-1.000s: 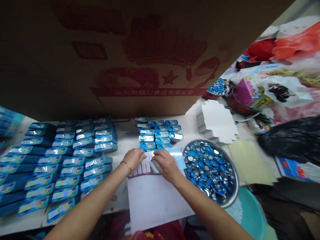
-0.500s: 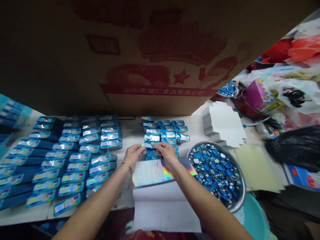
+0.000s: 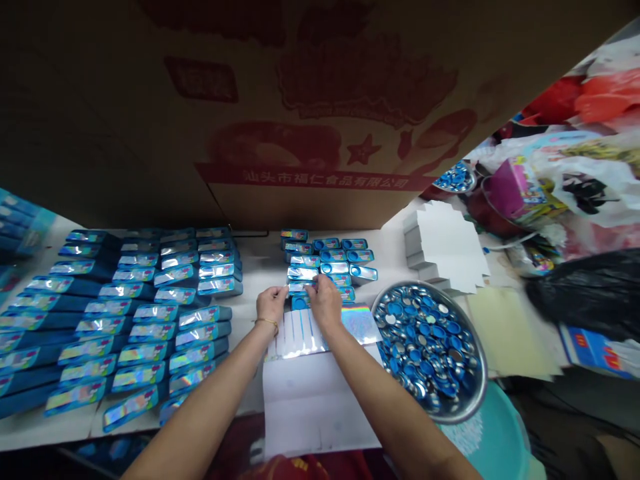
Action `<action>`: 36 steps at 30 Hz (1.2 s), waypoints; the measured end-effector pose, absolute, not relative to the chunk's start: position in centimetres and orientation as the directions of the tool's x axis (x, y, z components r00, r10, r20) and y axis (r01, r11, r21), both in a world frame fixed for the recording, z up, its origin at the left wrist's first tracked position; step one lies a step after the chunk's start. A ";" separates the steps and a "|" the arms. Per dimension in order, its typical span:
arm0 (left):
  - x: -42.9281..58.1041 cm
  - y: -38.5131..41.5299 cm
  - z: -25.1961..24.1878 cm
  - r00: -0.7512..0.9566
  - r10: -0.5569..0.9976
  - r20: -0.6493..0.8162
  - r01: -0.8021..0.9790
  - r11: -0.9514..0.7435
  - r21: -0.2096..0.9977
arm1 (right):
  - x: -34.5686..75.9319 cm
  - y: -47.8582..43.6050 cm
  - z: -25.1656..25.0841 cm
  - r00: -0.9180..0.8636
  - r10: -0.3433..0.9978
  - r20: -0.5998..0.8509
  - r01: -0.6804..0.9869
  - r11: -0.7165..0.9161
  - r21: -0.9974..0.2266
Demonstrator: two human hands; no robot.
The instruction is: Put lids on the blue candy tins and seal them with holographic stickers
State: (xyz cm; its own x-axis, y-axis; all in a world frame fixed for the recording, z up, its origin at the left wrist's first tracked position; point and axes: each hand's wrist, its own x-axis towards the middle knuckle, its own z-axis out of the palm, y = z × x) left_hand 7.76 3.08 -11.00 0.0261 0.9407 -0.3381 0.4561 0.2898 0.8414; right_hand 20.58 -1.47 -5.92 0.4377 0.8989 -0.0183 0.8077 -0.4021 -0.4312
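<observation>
My left hand (image 3: 271,305) and my right hand (image 3: 326,303) are close together, fingers pinched at the two ends of a small shiny sticker strip (image 3: 299,289). It lies along the top of a narrow blue box in the middle group; whether it is fully stuck down I cannot tell. More blue boxes (image 3: 335,268) stand just beyond my fingers, some with a shiny strip and some showing a round blue mark. Under my wrists lies a silvery rainbow sticker sheet (image 3: 300,332), partly peeled to white, over white backing paper (image 3: 310,407). My right forearm covers part of both.
Rows of blue boxes with shiny tops (image 3: 145,333) fill the left side. A metal bowl (image 3: 483,373) of blue and silver caps stands right, overlapping a turquoise basin (image 3: 505,433). White card stacks (image 3: 445,243) lie behind it. A large cardboard box (image 3: 310,207) walls off the back.
Both hands have lowered the sticker strip from just above the boxes onto a box top. My right hand has turned more over it. The sticker sheet has shifted slightly, and the view has moved a little.
</observation>
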 end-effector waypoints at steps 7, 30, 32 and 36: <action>6.9 2.1 -8.3 0.150 0.982 -0.117 0.650 -0.008 0.760 | 22.3 -3.6 -4.9 0.025 0.998 -0.060 0.990 -0.033 -0.134; 9.5 -0.9 -5.1 0.564 0.816 -0.129 0.725 -0.415 0.549 | 25.8 -9.0 -5.1 -0.305 0.944 0.123 0.946 0.315 -0.073; 9.4 -1.1 -5.2 0.568 0.815 -0.116 0.722 -0.425 0.546 | 25.7 -9.0 -4.6 -0.265 0.961 0.080 0.959 0.271 -0.084; 9.1 -1.5 -5.0 0.557 0.824 -0.101 0.719 -0.417 0.556 | 25.3 -8.6 -4.3 -0.245 0.963 0.109 0.962 0.255 -0.095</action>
